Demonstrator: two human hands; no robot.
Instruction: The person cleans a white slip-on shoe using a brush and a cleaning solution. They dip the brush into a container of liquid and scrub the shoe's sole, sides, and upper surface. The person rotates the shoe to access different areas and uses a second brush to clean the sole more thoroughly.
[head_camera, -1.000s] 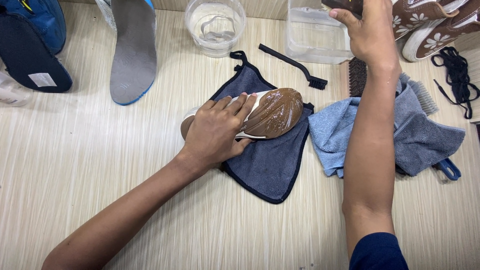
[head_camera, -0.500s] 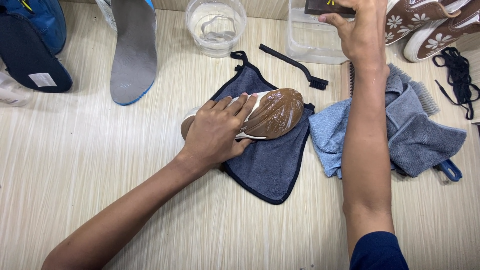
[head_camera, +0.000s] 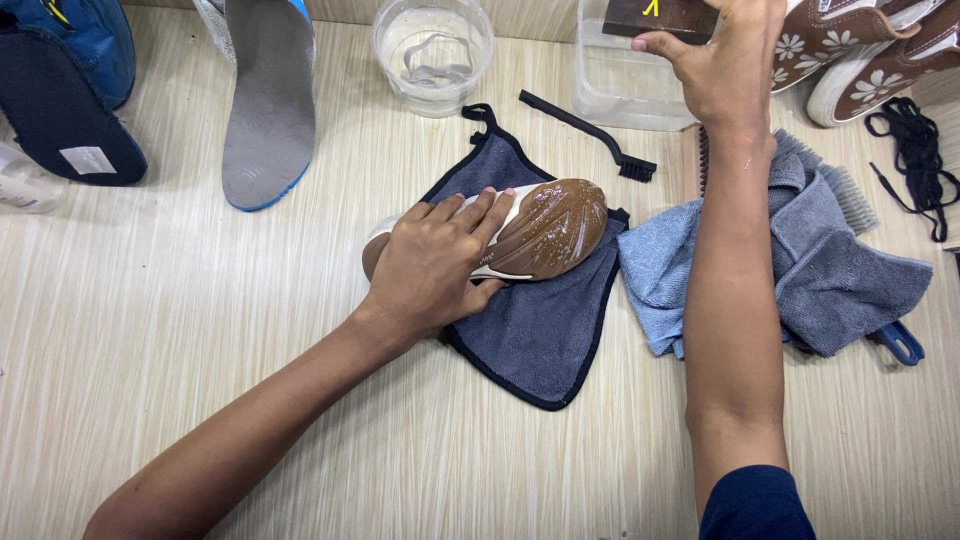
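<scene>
While upturned, brown-soled shoe (head_camera: 520, 235) under left hand (head_camera: 435, 265)

Both forearms are bare, no watch or rings on the left hand (head_camera: 432, 262) or right hand (head_camera: 728, 72); a dark navy sleeve (head_camera: 756, 503) covers the right upper arm.
</scene>
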